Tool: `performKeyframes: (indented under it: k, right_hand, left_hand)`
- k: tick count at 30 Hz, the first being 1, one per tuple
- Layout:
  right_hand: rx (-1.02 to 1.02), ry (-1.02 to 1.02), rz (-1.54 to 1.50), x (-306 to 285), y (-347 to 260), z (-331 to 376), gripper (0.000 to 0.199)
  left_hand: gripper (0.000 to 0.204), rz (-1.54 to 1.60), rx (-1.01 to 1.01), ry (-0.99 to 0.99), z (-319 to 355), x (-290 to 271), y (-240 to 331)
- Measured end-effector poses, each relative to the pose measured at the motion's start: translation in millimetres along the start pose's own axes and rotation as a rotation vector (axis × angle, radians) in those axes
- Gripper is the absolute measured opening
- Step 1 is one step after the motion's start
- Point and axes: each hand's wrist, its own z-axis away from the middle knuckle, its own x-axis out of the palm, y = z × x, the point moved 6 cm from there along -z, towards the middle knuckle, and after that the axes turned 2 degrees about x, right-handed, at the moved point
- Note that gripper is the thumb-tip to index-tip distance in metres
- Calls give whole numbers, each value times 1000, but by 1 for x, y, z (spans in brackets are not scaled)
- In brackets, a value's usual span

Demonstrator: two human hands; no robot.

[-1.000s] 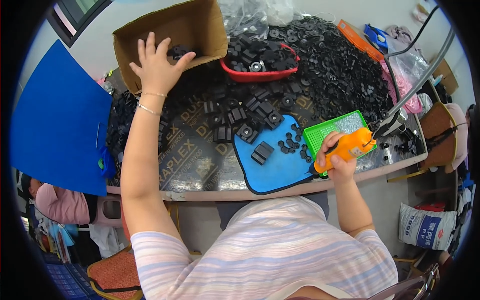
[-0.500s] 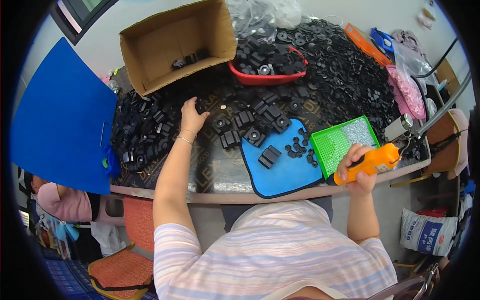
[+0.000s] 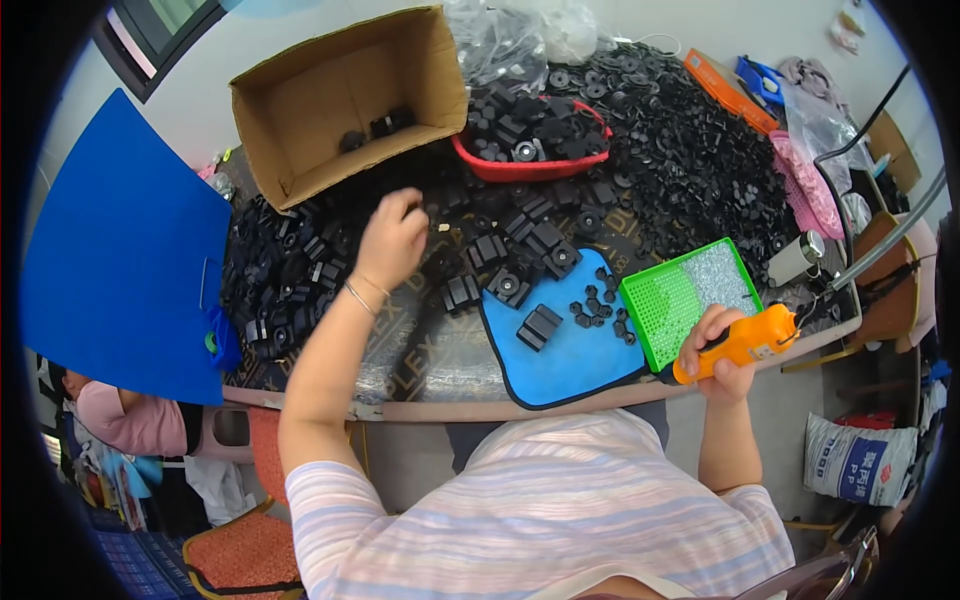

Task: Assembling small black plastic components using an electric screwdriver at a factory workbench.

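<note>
Here the left hand [image 3: 392, 238] seems curled over black parts [image 3: 300, 260]; lift one cleanly while the right hand [image 3: 715, 345] grips the orange driver [image 3: 745, 342].

A cluttered worktable [image 3: 440, 405] stands against a pale wall [image 3: 640, 20], with a dark-framed window [image 3: 160, 25] at upper left. An orange-cushioned chair [image 3: 235, 555] sits below, and a white printed sack [image 3: 860, 460] rests on the floor at right.

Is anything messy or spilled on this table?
Yes. Loose black plastic parts lie heaped all over the table instead of in the brown cardboard box, which sits tipped on its side and nearly empty. Nothing looks broken.
</note>
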Motion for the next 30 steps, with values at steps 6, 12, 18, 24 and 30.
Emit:
performKeyframes:
  k: [6, 12, 18, 24, 30]
  right_hand:
    - [-22, 49, 16, -2, 2, -8, 38]
    - [-59, 73, 25, -12, -10, -4, 38]
    - [-53, 120, 52, -20, -12, -2, 39]
    - [-19, 148, 20, -25, -2, -3, 38]
    - [18, 116, -4, -24, 2, -10, 37]
  left_hand:
    - [35, -445, -56, 408, -94, -85, -18]
    - [36, -83, 37, -291, -48, 47, -19]
    - [122, 217, -505, -487, -39, 130, -90]
    - [97, 251, -469, -453, -50, 165, -92]
    - [60, 219, -431, -199, -29, 141, -59]
